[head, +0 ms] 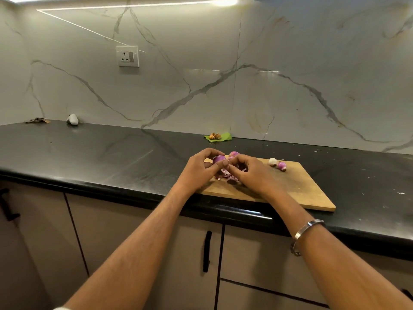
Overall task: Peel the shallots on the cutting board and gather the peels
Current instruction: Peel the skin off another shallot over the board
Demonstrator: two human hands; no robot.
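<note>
A wooden cutting board (pixel 297 186) lies on the black counter. My left hand (pixel 200 170) grips a purple shallot (pixel 218 159) over the board's left end. My right hand (pixel 252 173) meets it at the fingertips and pinches the skin of that shallot. A second purple shallot (pixel 233 154) shows just behind my right hand. Loose purple peels (pixel 225 175) lie on the board under my hands. Further right on the board sit a pale peeled piece (pixel 272 161) and a small purple shallot (pixel 282 166).
A green leaf with small brown bulbs (pixel 216 137) lies at the back by the marble wall. A white lump (pixel 72 119) and dark scraps (pixel 36 120) sit far left. A wall socket (pixel 127 56) is above. The counter edge runs just under the board.
</note>
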